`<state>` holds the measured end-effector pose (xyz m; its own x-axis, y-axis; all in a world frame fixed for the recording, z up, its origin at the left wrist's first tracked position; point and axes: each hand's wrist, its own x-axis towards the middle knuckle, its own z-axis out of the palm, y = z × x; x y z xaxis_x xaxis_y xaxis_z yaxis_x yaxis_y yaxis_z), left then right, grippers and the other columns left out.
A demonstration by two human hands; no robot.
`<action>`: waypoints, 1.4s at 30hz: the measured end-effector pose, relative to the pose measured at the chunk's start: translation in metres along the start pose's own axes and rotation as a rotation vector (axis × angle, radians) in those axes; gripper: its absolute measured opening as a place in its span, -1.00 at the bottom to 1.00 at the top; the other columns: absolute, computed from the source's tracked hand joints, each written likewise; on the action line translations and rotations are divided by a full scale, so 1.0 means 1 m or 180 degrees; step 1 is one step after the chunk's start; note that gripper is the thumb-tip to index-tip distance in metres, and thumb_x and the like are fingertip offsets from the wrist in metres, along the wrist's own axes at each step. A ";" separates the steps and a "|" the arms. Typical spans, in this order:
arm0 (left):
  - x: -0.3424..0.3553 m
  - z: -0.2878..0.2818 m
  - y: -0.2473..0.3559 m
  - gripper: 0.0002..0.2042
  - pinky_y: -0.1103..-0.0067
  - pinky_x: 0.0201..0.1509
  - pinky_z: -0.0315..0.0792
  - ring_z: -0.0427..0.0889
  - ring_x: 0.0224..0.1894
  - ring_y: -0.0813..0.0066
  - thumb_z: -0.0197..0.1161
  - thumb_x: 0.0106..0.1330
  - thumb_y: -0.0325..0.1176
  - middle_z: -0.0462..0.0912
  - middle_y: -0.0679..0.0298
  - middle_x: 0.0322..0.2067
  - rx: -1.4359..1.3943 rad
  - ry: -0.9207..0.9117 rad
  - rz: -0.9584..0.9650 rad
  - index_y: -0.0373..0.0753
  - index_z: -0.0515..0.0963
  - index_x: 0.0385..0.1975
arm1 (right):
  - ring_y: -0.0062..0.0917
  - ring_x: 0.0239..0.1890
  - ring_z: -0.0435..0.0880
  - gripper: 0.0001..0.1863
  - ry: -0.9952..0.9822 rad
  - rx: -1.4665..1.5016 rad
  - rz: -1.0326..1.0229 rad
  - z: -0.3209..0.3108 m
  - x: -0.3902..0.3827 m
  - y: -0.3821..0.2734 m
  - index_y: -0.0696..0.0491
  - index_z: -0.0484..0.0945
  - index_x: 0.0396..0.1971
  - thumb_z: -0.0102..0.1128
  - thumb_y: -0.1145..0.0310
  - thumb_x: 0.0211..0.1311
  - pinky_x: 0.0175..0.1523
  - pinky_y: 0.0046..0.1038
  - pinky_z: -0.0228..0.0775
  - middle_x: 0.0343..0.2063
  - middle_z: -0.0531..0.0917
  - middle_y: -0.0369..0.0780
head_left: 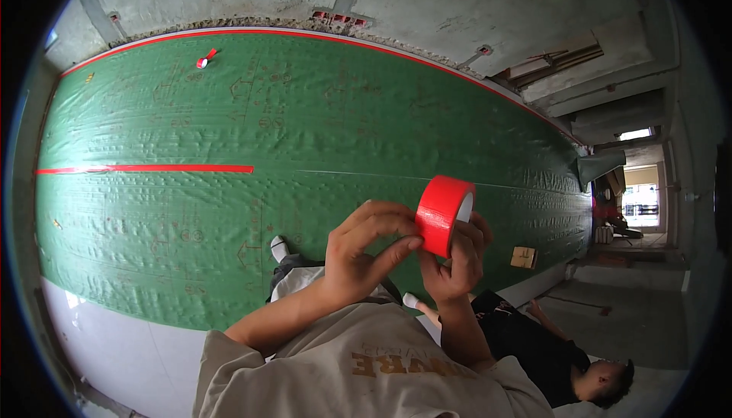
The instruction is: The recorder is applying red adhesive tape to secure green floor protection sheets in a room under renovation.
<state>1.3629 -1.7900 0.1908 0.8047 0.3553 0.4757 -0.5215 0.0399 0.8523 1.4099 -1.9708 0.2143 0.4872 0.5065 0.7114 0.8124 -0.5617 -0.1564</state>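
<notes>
- Holding the roll of red adhesive tape (436, 216) up in front of your chest, you have it in both hands, above the green protective sheet (183, 227) that covers the floor.
- Your left hand (364, 246) pinches at the roll's left edge, thumb and forefinger tips nearly together; whether they grip a loose end or only the rim, you cannot tell from this view.
- Your right hand (456, 262) is curled round the lower right of the roll, thumb at the front and fingers at the core side; how deep they reach into the core is hidden.
- Expect the roll to feel fairly light and firm, probably not fragile, since the wound layers look tight around a pale, stiff-looking core.
- Its glossy outer face looks smooth and may slip a little under your fingertips, while any lifted end should be thin, floppy and sticky underneath.
- For a sure hold, take the core and the rim between fingers and thumb, leaving the red outer face free.
- As for direction, the roll stands on edge like a wheel, its core opening turned to your right and its outer face toward you and your left.
- Being a short ring, it has no strong long axis: its broad diameter runs roughly up and down the view, its hollow axis roughly left to right.
</notes>
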 end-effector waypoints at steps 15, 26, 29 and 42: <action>-0.007 0.024 -0.010 -0.73 0.43 -0.05 0.65 0.76 -0.10 0.23 0.56 0.15 -0.54 0.74 0.10 -0.11 0.0097 0.0104 0.0207 -0.29 0.68 -0.17 | -0.42 -0.16 0.75 -0.52 -0.0068 0.0162 -0.0231 -0.012 0.004 0.028 0.07 0.62 -0.14 0.71 0.48 -0.08 0.24 -0.10 0.43 -0.30 0.75 -0.32; -0.017 0.051 -0.018 -0.75 0.45 0.01 0.62 0.74 -0.05 0.26 0.53 0.19 -0.61 0.72 0.03 -0.08 0.0175 0.0097 0.0098 -0.37 0.65 -0.16 | -0.41 -0.16 0.74 -0.49 -0.0067 0.0315 -0.0102 -0.021 -0.017 0.049 0.07 0.61 -0.11 0.72 0.45 -0.07 0.25 -0.09 0.40 -0.28 0.74 -0.32; -0.018 0.056 -0.018 -0.76 0.46 0.01 0.62 0.74 -0.04 0.28 0.53 0.19 -0.61 0.72 0.04 -0.08 0.0245 0.0118 0.0055 -0.36 0.65 -0.17 | -0.41 -0.15 0.74 -0.49 -0.0005 0.0332 -0.0062 -0.019 -0.023 0.052 0.07 0.61 -0.10 0.71 0.45 -0.07 0.26 -0.09 0.39 -0.28 0.75 -0.31; -0.002 0.028 -0.016 -0.58 0.34 0.16 0.60 0.66 0.17 0.07 0.43 0.32 -0.50 0.54 -0.04 0.23 -0.0374 -0.0049 -0.0580 -0.29 0.61 0.19 | -0.20 0.05 0.70 -0.43 -0.0703 0.1552 0.0758 -0.022 -0.022 0.050 0.15 0.64 0.03 0.62 0.52 -0.09 0.26 -0.11 0.49 -0.01 0.69 -0.12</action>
<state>1.3774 -1.8178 0.1818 0.8924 0.3180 0.3201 -0.3958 0.2110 0.8938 1.4328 -2.0247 0.2054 0.6870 0.5571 0.4665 0.7005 -0.3373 -0.6289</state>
